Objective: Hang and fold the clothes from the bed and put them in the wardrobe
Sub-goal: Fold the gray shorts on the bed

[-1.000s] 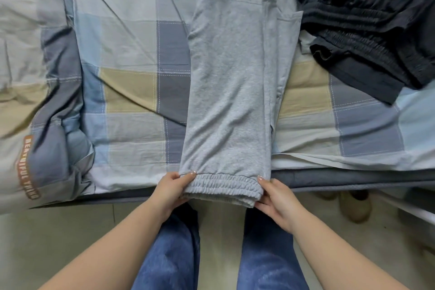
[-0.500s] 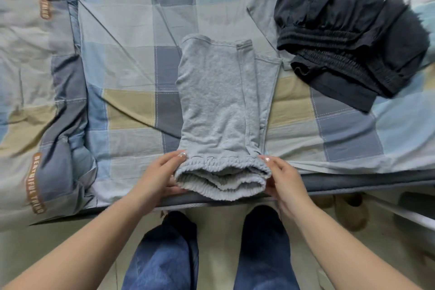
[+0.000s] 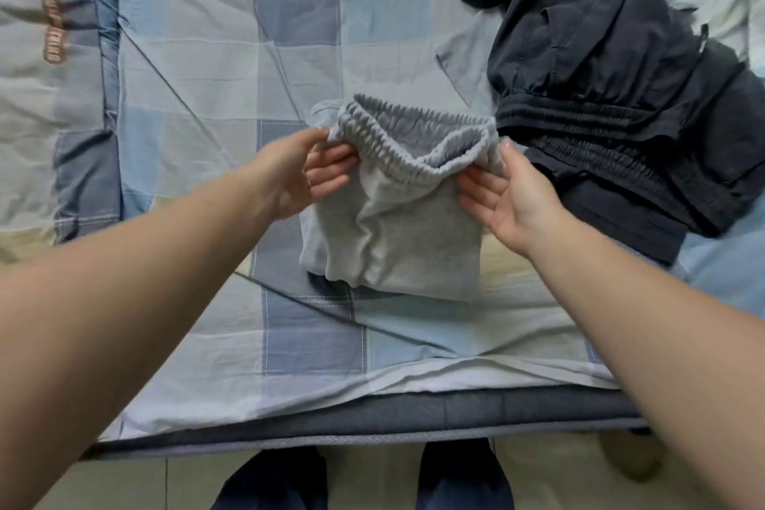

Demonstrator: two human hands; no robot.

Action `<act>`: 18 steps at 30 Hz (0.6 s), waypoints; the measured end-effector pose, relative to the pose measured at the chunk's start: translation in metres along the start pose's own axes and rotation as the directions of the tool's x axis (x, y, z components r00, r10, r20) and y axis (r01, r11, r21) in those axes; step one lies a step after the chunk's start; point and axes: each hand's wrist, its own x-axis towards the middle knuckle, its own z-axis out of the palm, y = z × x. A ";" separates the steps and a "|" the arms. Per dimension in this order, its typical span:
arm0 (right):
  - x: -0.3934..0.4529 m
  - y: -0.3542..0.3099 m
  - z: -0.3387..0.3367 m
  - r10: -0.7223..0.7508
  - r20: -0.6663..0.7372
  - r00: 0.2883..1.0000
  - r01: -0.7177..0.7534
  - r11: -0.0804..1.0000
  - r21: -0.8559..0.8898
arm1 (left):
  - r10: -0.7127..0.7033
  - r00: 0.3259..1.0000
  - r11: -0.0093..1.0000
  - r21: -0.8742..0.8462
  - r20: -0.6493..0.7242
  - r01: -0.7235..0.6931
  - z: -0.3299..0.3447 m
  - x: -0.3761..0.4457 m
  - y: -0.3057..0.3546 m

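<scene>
Nearest, below the bed (image 3: 372, 418): pale floor tiles (image 3: 124, 484) and two legs in blue jeans (image 3: 273, 480). On the checked bedsheet (image 3: 198, 186), near the middle, folded grey sweatpants (image 3: 405, 244), lying flat as a thick bundle with the elastic cuffs on the far side, lifted a little. At the left of the sweatpants, the left hand (image 3: 302, 174), thumb over the left cuff and fingers under it, clamped on the fabric. At the right of the sweatpants, the right hand (image 3: 509, 199), palm up, thumb at the right cuff edge, fingers spread under the cloth; firm pinch or not, cannot tell. Just beyond and right of the sweatpants, touching them, a heap of black clothes (image 3: 621, 95) with elastic waistbands. Far left of the sweatpants, a rumpled quilt (image 3: 54, 87) with orange lettering.
</scene>
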 end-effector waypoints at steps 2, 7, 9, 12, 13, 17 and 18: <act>0.020 -0.014 0.004 -0.013 0.033 0.999 0.014 1.000 -0.004 | 0.032 0.999 0.999 0.000 0.001 -0.032 0.010 0.019 0.012; 0.057 0.004 -0.015 -0.027 -0.095 0.995 -0.005 0.944 -0.330 | 0.078 0.984 0.972 0.231 -0.159 -0.040 -0.005 0.048 -0.016; 0.059 0.032 -0.032 -0.080 -0.156 0.985 -0.036 0.777 -0.629 | 0.152 0.955 0.907 0.420 -0.253 -0.033 -0.025 0.050 -0.045; 0.040 0.076 -0.052 -0.048 -0.068 0.997 -0.015 0.697 -0.717 | 0.207 0.937 0.809 0.588 -0.280 -0.003 -0.049 0.037 -0.085; 0.032 0.088 -0.055 -0.040 -0.035 0.999 0.002 0.686 -0.728 | 0.199 0.943 0.780 0.626 -0.268 0.013 -0.054 0.031 -0.097; 0.018 0.114 -0.054 -0.044 -0.014 0.999 0.020 0.689 -0.724 | 0.203 0.965 0.701 0.713 -0.164 -0.026 -0.065 0.020 -0.132; 0.019 0.114 -0.053 -0.059 -0.018 0.998 0.028 0.687 -0.726 | 0.229 0.961 0.681 0.731 -0.156 -0.043 -0.065 0.021 -0.133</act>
